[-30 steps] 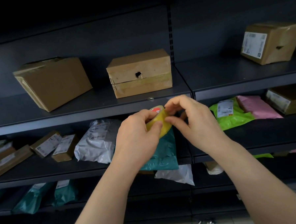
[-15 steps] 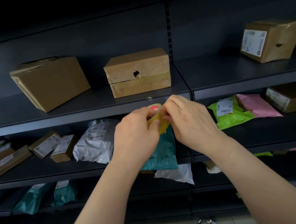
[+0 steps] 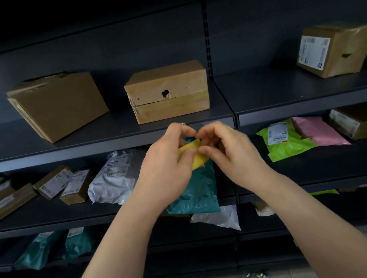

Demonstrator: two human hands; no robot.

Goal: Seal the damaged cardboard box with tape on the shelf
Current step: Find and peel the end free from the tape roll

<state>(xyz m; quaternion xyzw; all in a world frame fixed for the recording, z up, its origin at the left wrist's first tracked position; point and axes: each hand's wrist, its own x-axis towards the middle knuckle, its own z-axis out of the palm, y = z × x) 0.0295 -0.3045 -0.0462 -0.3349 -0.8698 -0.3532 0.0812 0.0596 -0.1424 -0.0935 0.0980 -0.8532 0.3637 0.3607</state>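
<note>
A damaged cardboard box (image 3: pixel 167 92) with a dark hole in its front and a split seam stands on the upper dark shelf (image 3: pixel 118 133), straight ahead. Below its front edge I hold a yellowish tape roll (image 3: pixel 195 156) between both hands. My left hand (image 3: pixel 169 163) grips the roll from the left, thumb across its face. My right hand (image 3: pixel 228 151) pinches at the roll's upper edge with fingertips and thumb. Much of the roll is hidden behind my fingers.
A tilted cardboard box (image 3: pixel 57 105) sits left on the same shelf, and a labelled box (image 3: pixel 333 50) stands far right. The shelf below holds small boxes (image 3: pixel 59 183), a white mailer (image 3: pixel 114 178), a teal mailer (image 3: pixel 196 191), and green (image 3: pixel 284 140) and pink mailers (image 3: pixel 318 129).
Both hands stayed in front of the shelf edge. The roll has turned in my left hand, and my right fingertips have shifted to its upper edge.
</note>
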